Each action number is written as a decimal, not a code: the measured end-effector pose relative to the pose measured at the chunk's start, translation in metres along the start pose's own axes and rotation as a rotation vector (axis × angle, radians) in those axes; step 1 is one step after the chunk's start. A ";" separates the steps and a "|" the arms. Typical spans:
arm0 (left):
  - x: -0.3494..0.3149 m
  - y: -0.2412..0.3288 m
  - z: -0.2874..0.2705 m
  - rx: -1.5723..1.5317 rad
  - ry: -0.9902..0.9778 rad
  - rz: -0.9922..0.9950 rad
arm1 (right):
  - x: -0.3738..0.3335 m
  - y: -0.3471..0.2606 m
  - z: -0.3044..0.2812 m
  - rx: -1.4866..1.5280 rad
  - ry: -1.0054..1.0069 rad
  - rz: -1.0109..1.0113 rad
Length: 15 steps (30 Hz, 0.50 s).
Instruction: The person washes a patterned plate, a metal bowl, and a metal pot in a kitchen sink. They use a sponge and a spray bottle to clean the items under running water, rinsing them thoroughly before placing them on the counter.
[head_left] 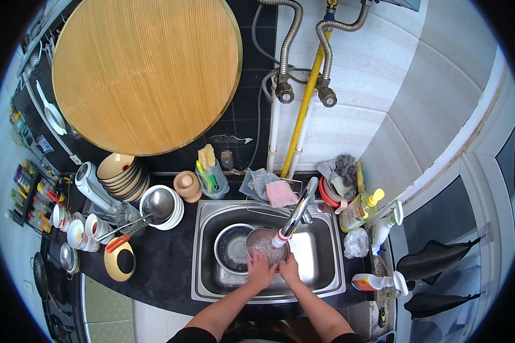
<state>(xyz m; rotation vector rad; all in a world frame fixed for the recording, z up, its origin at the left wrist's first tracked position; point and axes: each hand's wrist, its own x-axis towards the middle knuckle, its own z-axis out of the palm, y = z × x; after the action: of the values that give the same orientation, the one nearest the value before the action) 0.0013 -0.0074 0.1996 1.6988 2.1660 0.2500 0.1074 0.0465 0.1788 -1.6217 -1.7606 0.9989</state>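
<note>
Under the running faucet point(299, 208), a bowl point(257, 235) is tilted over the sink point(197, 251), water splashing inside it. My right hand point(289, 270) grips the bowl at its near right edge. My left hand point(261, 272) reaches over the near rim, fingers stretched out against the bowl's inside. A round metal basin point(218, 256) sits in the sink just left of the bowl and is partly covered by it.
Stacked bowls point(117, 171), white plates point(177, 214) and a ladle point(157, 206) stand left of the sink. Right of it are a yellow detergent bottle point(357, 212) and spray bottles point(383, 231). A pink cloth point(281, 194) lies behind the sink.
</note>
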 end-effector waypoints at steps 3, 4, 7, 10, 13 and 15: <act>-0.010 0.010 -0.001 -0.378 -0.180 0.345 | 0.006 -0.002 -0.009 0.006 0.002 0.062; -0.013 0.006 -0.008 -0.298 -0.175 0.427 | 0.008 -0.007 -0.016 0.065 -0.067 0.169; 0.008 -0.013 -0.046 0.139 -0.436 0.305 | 0.009 -0.003 -0.030 0.003 -0.194 0.242; 0.019 -0.053 -0.017 0.538 0.211 0.418 | 0.012 -0.013 -0.042 0.130 -0.387 0.420; 0.006 -0.028 -0.048 0.245 0.118 0.434 | 0.022 -0.017 -0.049 0.282 -0.540 0.645; 0.004 -0.042 -0.029 0.038 0.014 0.619 | 0.034 0.000 -0.054 0.315 -0.695 0.699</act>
<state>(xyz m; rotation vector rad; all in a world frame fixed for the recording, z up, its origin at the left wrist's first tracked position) -0.0488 -0.0122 0.2098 2.3537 1.5992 0.3814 0.1458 0.0890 0.2068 -1.8317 -1.2718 2.2559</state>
